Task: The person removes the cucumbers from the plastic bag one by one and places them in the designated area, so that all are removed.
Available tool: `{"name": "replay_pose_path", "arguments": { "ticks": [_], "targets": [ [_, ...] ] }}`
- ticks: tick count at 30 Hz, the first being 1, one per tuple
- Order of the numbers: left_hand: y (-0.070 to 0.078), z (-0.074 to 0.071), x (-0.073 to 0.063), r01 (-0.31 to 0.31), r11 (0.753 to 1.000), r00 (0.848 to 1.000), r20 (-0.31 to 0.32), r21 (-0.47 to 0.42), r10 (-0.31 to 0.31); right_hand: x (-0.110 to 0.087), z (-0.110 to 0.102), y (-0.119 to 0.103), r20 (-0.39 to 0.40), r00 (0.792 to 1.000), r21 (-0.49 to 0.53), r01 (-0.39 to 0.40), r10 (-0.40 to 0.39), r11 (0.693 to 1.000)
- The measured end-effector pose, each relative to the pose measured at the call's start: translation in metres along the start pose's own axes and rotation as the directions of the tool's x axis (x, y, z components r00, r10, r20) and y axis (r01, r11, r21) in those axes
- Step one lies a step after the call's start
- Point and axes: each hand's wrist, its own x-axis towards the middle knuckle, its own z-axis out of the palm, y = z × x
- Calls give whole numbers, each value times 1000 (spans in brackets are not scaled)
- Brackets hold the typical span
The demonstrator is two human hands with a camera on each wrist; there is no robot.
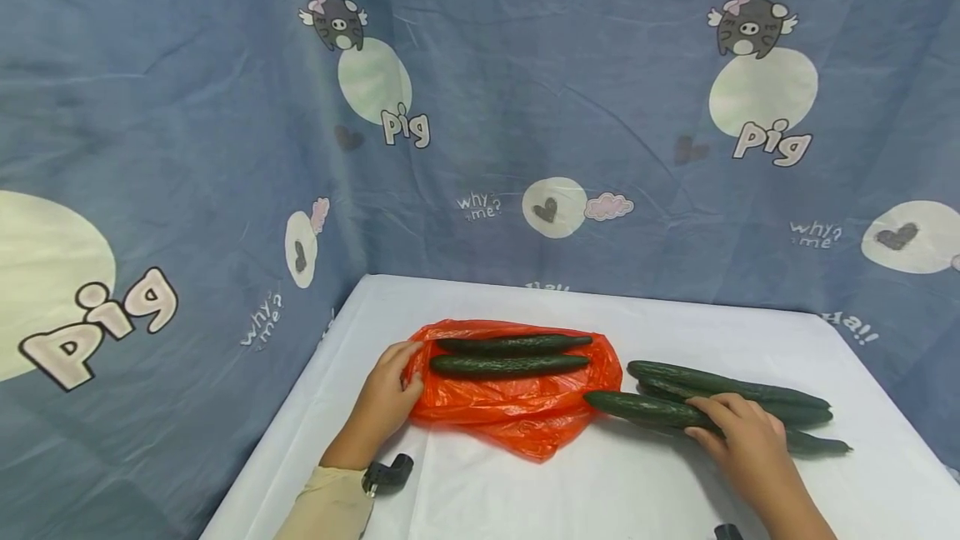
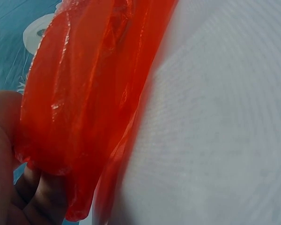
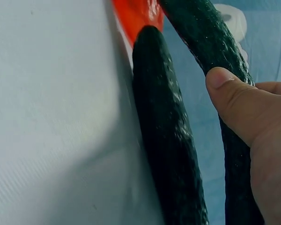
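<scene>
Red bag [image 1: 487,397] | left hand [image 1: 381,401] pinches its edge | right hand [image 1: 752,442] pinches 1 cucumber [image 1: 645,409]

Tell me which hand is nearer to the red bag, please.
Left. The left hand holds the red bag at its left edge; the right hand is apart from it, to its right, holding a cucumber.

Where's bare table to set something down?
The white table is bare in front of the crumpled red plastic bag, between left grip and right grip, and behind the bag up to the printed blue curtain. Crowded: right of the bag, with long green cucumbers, and the bag, bearing two more.
</scene>
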Motion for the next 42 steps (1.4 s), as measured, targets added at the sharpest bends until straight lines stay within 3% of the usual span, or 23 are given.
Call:
{"name": "replay_pose_path", "arguments": {
  "ticks": [7,13,21,34,42],
  "targets": [
    [0,-1,-1,8,1000,1000,3,1,-8,-4,-6,12,75,996,9,-54,53,999],
    [1,-1,1,3,1000,1000,4,1,-3,-6,-12,20,100,992,14,-80,78,997],
    [5,1,2,1,1000,1000,1,-13,-1,-9,-21,31,108,992,8,-60,59,998],
    [1,-2,2,7,1000,1000,11,9,-8,-17,-20,44,117,989,6,-88,87,996],
    [1,-1,1,-1,1000,1000,3,11,1,-25,-22,54,194,974,21,-124,118,992]
  ]
}}
